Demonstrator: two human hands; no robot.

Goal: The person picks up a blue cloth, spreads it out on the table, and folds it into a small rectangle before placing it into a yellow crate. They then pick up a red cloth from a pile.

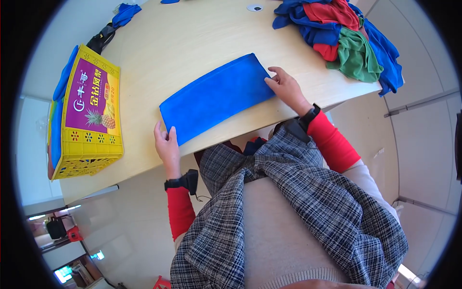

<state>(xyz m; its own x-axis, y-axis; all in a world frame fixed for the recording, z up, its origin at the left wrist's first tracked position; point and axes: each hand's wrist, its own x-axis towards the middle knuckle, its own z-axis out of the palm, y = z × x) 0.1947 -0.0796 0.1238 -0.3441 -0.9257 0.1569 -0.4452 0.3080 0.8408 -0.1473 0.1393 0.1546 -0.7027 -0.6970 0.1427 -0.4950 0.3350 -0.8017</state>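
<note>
A blue cloth point(216, 98), folded into a long rectangle, lies flat and slightly slanted on the table in front of me. By its left near corner is my left hand point(167, 147), thumb at the cloth's edge and fingers apart. My right hand point(288, 91) reaches the cloth's right end, its thumb tip against the edge and the index finger spread away from the thumb. Neither hand visibly grips the fabric. Both wrists wear black bands.
On the pale wooden table point(144, 62), a yellow plastic crate point(86, 156) stands at the left with blue fabric over its far side. A pile of crumpled blue, red and green cloths point(358, 55) sits at the far right, partly over the edge. A round cable grommet point(255, 7) is at the back.
</note>
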